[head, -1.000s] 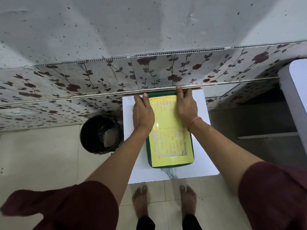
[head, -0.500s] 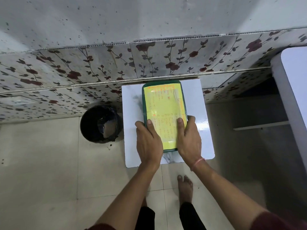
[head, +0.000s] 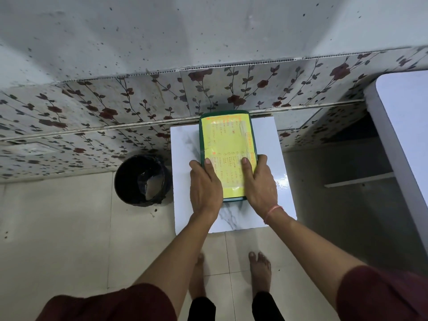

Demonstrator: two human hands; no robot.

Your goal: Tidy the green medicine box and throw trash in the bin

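A: Where's the green medicine box (head: 228, 144)?

B: Flat on the white marbled surface (head: 273, 181), long axis running away from the person. Far end sits right at the back edge, by the flowered wall panel (head: 115, 107). Lid closed, with a yellow sheet printed in orange covering the top.

A: Hands?

B: Both on the near end. Left hand (head: 205, 186) grips the near-left corner, thumb lying on the yellow lid, fingers curled down over the box's left side. Right hand (head: 260, 184) mirrors it on the near-right corner, thumb on top, fingers wrapped around the right edge. So each hand is clamped onto the box, not loose. A pink band circles the right wrist.

A: Is the box lifted?

B: Can't tell. Its base looks to be resting on the surface, but the hands hide the near corners.

A: The bin?

B: Black round bin (head: 142, 180) on the tiled floor, just left of the surface, near the wall. Dark liner inside, something pale and crumpled at the bottom; too small to identify.

A: Anything else?

B: Bare feet on the floor below the surface's near edge, dark red sleeves at the bottom of frame, a second white surface (head: 407, 126) at far right.
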